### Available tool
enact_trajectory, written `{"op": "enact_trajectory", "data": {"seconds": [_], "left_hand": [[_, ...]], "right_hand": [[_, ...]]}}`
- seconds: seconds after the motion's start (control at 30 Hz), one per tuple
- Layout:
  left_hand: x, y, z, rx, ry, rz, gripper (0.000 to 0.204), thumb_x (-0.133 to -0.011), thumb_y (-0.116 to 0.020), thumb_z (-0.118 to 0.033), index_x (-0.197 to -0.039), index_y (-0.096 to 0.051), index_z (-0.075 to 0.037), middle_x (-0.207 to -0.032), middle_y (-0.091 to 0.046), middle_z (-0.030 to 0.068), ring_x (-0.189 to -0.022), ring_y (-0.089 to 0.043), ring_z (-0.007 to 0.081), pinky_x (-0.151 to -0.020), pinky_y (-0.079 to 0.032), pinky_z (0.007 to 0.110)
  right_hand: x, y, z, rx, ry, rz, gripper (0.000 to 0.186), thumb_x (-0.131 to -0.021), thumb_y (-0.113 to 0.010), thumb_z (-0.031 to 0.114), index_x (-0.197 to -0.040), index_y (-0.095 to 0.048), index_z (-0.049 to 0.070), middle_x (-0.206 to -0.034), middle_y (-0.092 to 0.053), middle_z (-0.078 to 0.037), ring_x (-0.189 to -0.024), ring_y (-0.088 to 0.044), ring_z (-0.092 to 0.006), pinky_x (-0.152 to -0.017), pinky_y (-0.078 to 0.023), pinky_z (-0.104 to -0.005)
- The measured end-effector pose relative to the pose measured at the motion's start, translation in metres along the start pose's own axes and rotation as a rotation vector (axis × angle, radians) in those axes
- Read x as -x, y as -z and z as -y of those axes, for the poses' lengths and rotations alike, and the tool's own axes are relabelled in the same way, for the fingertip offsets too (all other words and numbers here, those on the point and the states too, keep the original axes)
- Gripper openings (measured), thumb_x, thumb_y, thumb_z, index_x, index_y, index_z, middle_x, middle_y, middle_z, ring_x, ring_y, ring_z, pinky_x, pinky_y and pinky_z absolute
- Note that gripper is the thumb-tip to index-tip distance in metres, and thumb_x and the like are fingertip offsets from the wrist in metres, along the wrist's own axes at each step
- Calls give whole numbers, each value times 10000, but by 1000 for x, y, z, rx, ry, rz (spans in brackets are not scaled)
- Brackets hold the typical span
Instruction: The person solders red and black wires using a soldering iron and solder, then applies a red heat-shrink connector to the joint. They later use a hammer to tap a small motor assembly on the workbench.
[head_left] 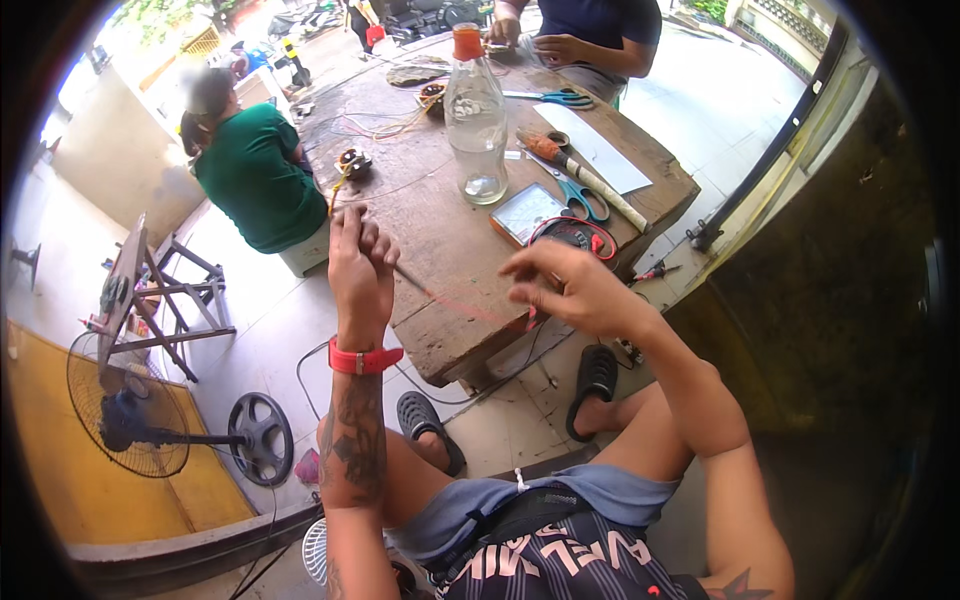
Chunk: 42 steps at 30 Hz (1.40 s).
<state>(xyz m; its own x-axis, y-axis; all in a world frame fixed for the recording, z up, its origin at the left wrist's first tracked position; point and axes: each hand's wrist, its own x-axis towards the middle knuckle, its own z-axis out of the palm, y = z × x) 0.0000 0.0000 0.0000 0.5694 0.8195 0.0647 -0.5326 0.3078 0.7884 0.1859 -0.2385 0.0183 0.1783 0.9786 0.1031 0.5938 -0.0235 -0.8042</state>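
While both hands are raised over the near edge of the wooden counter (450,250), the left hand (360,265) has its grip closed around a thin rod or wire (412,280), and the right hand (570,285) pinches a fine reddish strand (470,305) stretched between them. Judging by this, the threading is mid-way. Farther off lie a meter (527,212), scissors (580,195) and a glass bottle (475,120).

hands (470,280) pinching thin wire (440,297), wooden table (440,230)

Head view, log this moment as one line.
left hand: fist gripping thin wire | right hand: pinching wire's other end | wire taut over wooden table edge
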Motion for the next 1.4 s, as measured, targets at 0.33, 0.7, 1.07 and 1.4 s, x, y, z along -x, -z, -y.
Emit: {"op": "enact_trajectory", "data": {"seconds": [0.33, 0.7, 1.07, 1.4], "left_hand": [[23, -8, 19, -198, 83, 38, 223, -1147, -510, -280, -1198, -538, -64, -785, -382, -46, -631, -376, 51, -562, -395, 234], [27, -9, 21, -257, 54, 34, 229, -1144, -517, -271, -1211, -546, -54, -795, -388, -48, -643, -379, 46, -587, -388, 229], [20, 0, 3, -229, -5, -24, 236, -1146, -521, -293, -1204, -538, -65, -782, -389, -54, -646, -383, 45, -592, -382, 232], [18, -2, 3, -227, -20, -14, 242, -1144, -528, -296, -1215, -539, -65, -784, -381, -55, -650, -381, 45, -591, -379, 234]], "right_hand": [[8, 20, -49, 561, -153, -162, 846, -803, -864, 558, -1516, -569, 210, -1589, -418, -298, -1434, -461, -489, -1218, -382, -523], [1, 4, -53, 651, -168, -229, 848, -802, -882, 494, -1514, -573, 153, -1595, -437, -249, -1428, -479, -439, -1190, -398, -523], [29, 44, -56, 556, -242, -225, 913, -856, -865, 417, -1609, -439, 126, -1656, -378, -231, -1507, -406, -415, -1253, -357, -480], [39, 60, -62, 507, -230, -241, 840, -903, -815, 463, -1570, -485, 75, -1572, -496, -229, -1468, -462, -387, -1223, -382, -461]]}}
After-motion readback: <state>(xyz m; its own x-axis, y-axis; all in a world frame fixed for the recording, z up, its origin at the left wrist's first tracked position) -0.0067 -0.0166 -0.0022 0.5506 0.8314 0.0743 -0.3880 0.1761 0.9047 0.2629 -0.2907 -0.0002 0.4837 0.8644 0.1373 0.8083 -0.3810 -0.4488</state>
